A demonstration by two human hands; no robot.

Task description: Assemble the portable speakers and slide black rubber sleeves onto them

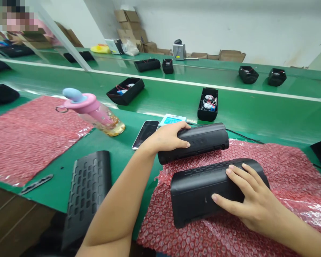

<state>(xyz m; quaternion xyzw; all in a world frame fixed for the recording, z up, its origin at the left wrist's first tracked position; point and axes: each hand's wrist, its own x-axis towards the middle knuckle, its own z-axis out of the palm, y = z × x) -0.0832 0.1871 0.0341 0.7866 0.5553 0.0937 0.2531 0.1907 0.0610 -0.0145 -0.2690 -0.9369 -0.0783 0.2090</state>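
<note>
My left hand (169,137) grips a long black speaker housing (208,137) from its left end, thumb on the near side and fingers over the back. In front of it a second, bigger black speaker shell (198,196) with a slotted top rests on pink bubble wrap (173,232). My right hand (248,200) clasps that shell near its right end, thumb on the front face and fingers across the top. To the left, a black perforated grille cover (88,182) lies at the table's near edge, partly behind my left forearm.
A phone (147,132), a small white display device (172,119) and a pink-lidded bottle (96,114) stand beyond my left arm. More bubble wrap (29,132) covers the left side. Open speaker housings with wires (208,105) sit on the green conveyor (166,96). A person works at far left.
</note>
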